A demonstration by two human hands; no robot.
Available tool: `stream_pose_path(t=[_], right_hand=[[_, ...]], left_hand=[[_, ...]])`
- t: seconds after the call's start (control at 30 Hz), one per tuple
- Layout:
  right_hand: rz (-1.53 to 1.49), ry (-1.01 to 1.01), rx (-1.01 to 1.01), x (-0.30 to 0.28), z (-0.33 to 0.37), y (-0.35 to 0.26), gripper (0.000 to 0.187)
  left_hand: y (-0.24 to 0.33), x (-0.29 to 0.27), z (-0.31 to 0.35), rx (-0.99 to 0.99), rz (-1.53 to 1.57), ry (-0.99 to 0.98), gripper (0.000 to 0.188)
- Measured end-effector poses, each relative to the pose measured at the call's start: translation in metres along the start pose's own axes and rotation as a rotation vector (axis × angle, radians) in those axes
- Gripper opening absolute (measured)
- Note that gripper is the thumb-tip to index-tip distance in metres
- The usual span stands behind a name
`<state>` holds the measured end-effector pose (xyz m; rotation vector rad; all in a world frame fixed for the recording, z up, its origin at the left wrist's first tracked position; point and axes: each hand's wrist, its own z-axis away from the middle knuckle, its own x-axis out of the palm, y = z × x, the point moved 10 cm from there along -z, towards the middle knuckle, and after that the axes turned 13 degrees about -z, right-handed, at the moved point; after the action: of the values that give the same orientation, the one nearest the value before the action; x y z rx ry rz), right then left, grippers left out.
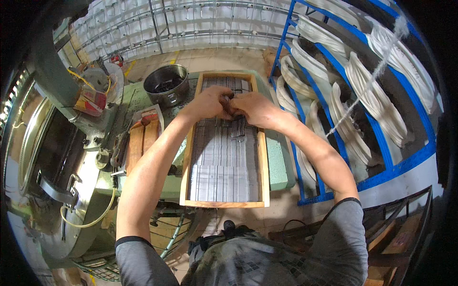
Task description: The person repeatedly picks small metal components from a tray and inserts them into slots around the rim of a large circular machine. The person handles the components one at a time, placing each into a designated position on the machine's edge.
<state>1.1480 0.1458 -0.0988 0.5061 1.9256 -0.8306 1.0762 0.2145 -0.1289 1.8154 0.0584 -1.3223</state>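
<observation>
Left hand (211,101) and right hand (253,107) hide a small dark piece (230,103)

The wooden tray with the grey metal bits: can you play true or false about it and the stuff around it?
1. Both hands, the left hand and the right hand, meet over the wooden tray. True.
2. The tray holds rows of grey metal pieces. True.
3. The round metal pot stands inside the tray. False: it stands on the green table, to the tray's left.
4. The rack on the right is red. False: it is blue and holds white loops.
</observation>
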Motion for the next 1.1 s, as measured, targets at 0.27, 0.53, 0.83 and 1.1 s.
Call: stream_pose_path(t=[0.27,0.53,0.83,1.1], right_hand=[[-0.232,0.143,-0.052,-0.021,-0.002,-0.007,0.015],[-0.497,0.162,0.206,-0.027,-0.002,0.022,0.017],[-0.23,-0.194,0.323,0.014,0.001,0.036,0.026],[-0.186,-0.156,0.447,0.017,0.001,0.037,0.022]], left_hand=[[0.004,-0.001,0.016,-0.086,0.582,-0.122,0.05],[-0.009,0.003,0.032,-0.198,0.805,-0.08,0.047],[-0.029,-0.003,0.03,-0.289,0.675,0.097,0.021],[-0.025,0.001,0.024,-0.27,0.613,0.027,0.018]])
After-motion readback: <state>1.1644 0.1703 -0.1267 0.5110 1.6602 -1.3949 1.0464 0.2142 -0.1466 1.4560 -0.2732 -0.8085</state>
